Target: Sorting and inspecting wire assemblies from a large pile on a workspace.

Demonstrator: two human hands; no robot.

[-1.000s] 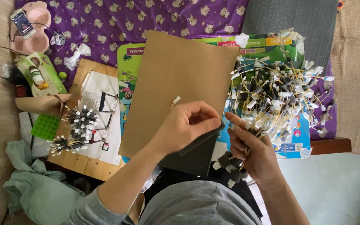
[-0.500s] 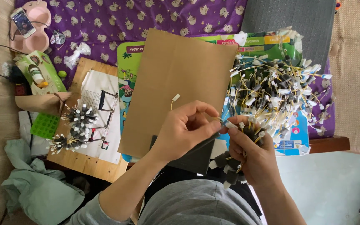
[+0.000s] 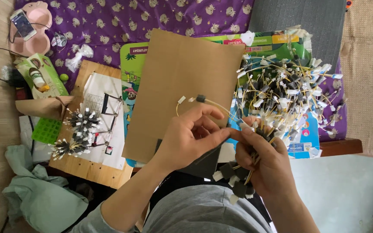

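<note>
Above the lap, centre frame: left hand [image 3: 191, 138], fingers pinched on a thin yellow wire with white tags and a small black block [image 3: 200, 99], which arcs over a brown cardboard sheet [image 3: 182, 86]. Right hand [image 3: 264, 162], clenched around a bundle of yellow wires with black foam blocks [image 3: 236, 181], fingertips meeting the left. Just beyond it: large loose heap of tagged yellow wires [image 3: 286, 90] on colourful printed boards. Far left: wooden board [image 3: 87, 166] bearing two finished wire clusters; pink case with phone [image 3: 24, 26] on purple patterned cloth.
</note>
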